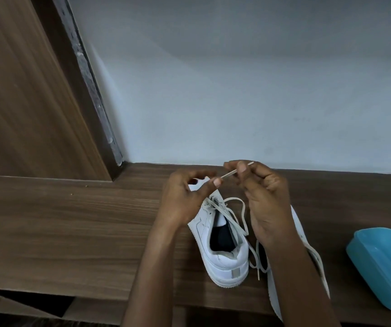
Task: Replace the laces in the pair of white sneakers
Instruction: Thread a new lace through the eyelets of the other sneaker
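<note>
Brown wood-grain surface [72, 232] runs along a pale wall [237, 90]. A blue plastic tub [383, 267] sits at its right edge. One white sneaker [227, 263] stands heel toward the camera, and the second sneaker [298, 223] lies just beside it, mostly hidden under the right forearm. Above the shoes, the right hand [267, 197] has a fingertip grip on the stiff end of a cream lace [237, 213]. The left hand [182, 201] pinches the same lace lower down, its fingers blurred.

two white sneakers [222, 251], one left hand [185, 199], one right hand [265, 199], two lace tips [228, 174] showing, one blue tub [383, 267], one wooden bench [72, 220].
</note>
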`<action>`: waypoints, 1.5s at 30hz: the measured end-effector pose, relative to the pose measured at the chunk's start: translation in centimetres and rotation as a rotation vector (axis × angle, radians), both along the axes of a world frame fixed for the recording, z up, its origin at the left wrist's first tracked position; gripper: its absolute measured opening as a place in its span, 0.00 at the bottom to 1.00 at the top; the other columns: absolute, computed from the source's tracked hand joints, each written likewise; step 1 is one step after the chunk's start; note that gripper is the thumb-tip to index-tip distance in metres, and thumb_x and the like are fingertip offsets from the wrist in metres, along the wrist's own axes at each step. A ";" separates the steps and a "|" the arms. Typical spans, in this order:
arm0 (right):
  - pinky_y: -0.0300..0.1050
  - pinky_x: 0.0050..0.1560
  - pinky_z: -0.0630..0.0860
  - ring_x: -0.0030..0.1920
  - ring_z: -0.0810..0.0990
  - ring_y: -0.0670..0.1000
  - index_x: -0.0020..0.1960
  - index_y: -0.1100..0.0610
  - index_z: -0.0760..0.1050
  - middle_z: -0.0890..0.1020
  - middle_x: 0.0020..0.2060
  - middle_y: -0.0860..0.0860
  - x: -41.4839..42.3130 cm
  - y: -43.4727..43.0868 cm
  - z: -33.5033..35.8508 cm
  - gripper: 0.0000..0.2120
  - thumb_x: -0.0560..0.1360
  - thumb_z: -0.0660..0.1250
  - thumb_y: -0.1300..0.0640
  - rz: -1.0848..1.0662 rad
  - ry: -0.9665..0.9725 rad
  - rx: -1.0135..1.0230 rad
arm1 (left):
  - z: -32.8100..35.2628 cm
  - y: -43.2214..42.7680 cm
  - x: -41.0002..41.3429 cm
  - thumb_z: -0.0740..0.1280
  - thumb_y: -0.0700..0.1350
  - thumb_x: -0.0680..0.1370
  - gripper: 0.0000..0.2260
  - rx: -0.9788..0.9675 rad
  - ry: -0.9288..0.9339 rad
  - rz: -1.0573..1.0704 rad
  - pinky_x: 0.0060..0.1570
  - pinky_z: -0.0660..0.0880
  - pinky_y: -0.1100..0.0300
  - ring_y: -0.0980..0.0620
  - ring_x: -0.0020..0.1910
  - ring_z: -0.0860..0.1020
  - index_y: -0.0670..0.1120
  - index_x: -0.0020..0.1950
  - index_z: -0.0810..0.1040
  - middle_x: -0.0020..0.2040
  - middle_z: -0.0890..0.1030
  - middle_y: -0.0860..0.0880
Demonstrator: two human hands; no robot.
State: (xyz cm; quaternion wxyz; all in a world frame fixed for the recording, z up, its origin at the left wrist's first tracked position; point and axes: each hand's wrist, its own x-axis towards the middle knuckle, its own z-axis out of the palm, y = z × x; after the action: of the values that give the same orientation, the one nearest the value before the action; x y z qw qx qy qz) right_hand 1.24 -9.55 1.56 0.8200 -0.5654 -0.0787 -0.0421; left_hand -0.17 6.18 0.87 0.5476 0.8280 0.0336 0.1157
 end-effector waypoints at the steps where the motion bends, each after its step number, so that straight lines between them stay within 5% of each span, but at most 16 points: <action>1: 0.54 0.56 0.80 0.51 0.85 0.59 0.50 0.65 0.79 0.86 0.45 0.59 0.2 -0.3 0.0 0.08 0.80 0.65 0.60 -0.025 0.017 0.046 | -0.3 0.4 0.0 0.74 0.57 0.73 0.09 0.086 0.026 0.094 0.44 0.76 0.57 0.55 0.45 0.80 0.55 0.47 0.85 0.44 0.83 0.55; 4: 0.50 0.38 0.83 0.31 0.81 0.51 0.56 0.66 0.78 0.80 0.34 0.53 0.4 -1.4 0.2 0.12 0.82 0.61 0.58 -0.063 0.063 0.068 | -0.7 1.2 -0.6 0.74 0.59 0.71 0.14 0.277 0.271 0.101 0.36 0.69 0.61 0.56 0.39 0.77 0.48 0.42 0.81 0.39 0.80 0.53; 7: 0.38 0.24 0.65 0.24 0.64 0.46 0.59 0.60 0.80 0.75 0.33 0.53 0.4 -2.3 0.5 0.11 0.83 0.60 0.58 0.019 -0.005 -0.080 | -1.2 0.7 -0.9 0.78 0.60 0.67 0.20 0.247 0.524 -0.113 0.36 0.70 0.61 0.56 0.38 0.77 0.45 0.43 0.81 0.40 0.81 0.52; 12: 0.38 0.26 0.68 0.23 0.66 0.48 0.56 0.58 0.77 0.86 0.42 0.54 -0.3 -2.1 0.7 0.06 0.81 0.65 0.59 0.350 0.012 -0.508 | -1.9 -0.8 -0.4 0.77 0.60 0.57 0.21 0.401 0.518 -0.023 0.38 0.77 0.53 0.51 0.38 0.81 0.47 0.40 0.81 0.36 0.82 0.51; 18: 0.41 0.26 0.73 0.22 0.75 0.53 0.44 0.59 0.81 0.86 0.36 0.52 -0.2 -2.1 -0.6 0.02 0.75 0.73 0.60 0.410 0.047 -0.861 | -2.4 0.6 -0.5 0.79 0.39 0.65 0.08 0.035 0.518 -0.007 0.43 0.82 0.48 0.50 0.33 0.84 0.41 0.38 0.81 0.33 0.84 0.45; 22: 0.43 0.33 0.79 0.23 0.80 0.51 0.40 0.54 0.83 0.85 0.30 0.50 -0.3 -2.0 -1.0 0.03 0.73 0.75 0.59 0.401 0.018 -1.102 | -2.3 1.2 -0.8 0.78 0.34 0.67 0.09 -0.166 0.577 -0.003 0.40 0.81 0.54 0.50 0.34 0.82 0.40 0.42 0.81 0.34 0.84 0.44; 25: 0.46 0.38 0.82 0.22 0.81 0.50 0.39 0.52 0.83 0.85 0.30 0.47 -0.4 -1.4 -1.2 0.05 0.73 0.75 0.57 0.329 -0.021 -1.173 | -2.2 1.5 -0.9 0.76 0.32 0.69 0.09 -0.263 0.596 -0.010 0.44 0.82 0.52 0.49 0.35 0.83 0.38 0.46 0.81 0.37 0.84 0.41; 30: 0.40 0.32 0.79 0.21 0.79 0.45 0.39 0.50 0.81 0.85 0.31 0.46 -0.6 0.6 -1.8 0.06 0.74 0.74 0.55 0.197 -0.066 -1.246 | -2.3 2.0 -0.9 0.74 0.32 0.72 0.11 -0.304 0.621 -0.042 0.40 0.82 0.57 0.51 0.34 0.83 0.34 0.53 0.81 0.40 0.84 0.40; 38: 0.47 0.38 0.82 0.26 0.81 0.46 0.38 0.50 0.80 0.82 0.26 0.47 -0.4 2.1 -3.1 0.06 0.74 0.70 0.54 0.037 -0.151 -1.341 | -2.3 2.4 -1.0 0.74 0.33 0.72 0.06 -0.342 0.617 -0.070 0.33 0.81 0.60 0.51 0.35 0.85 0.39 0.45 0.80 0.38 0.85 0.42; 45: 0.49 0.43 0.80 0.42 0.81 0.53 0.47 0.51 0.80 0.82 0.40 0.48 -0.4 2.7 -3.6 0.06 0.76 0.66 0.49 -0.054 -0.315 -1.515 | -2.4 3.2 -1.4 0.69 0.34 0.77 0.05 -0.433 0.584 -0.122 0.42 0.83 0.56 0.51 0.38 0.85 0.36 0.51 0.82 0.43 0.85 0.40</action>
State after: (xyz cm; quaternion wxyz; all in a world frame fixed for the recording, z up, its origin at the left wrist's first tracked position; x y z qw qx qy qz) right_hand 0.87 -6.87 -2.04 0.1873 -0.9611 -0.1882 -0.0766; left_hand -1.56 9.38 -1.49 0.6835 0.6914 0.1628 -0.1681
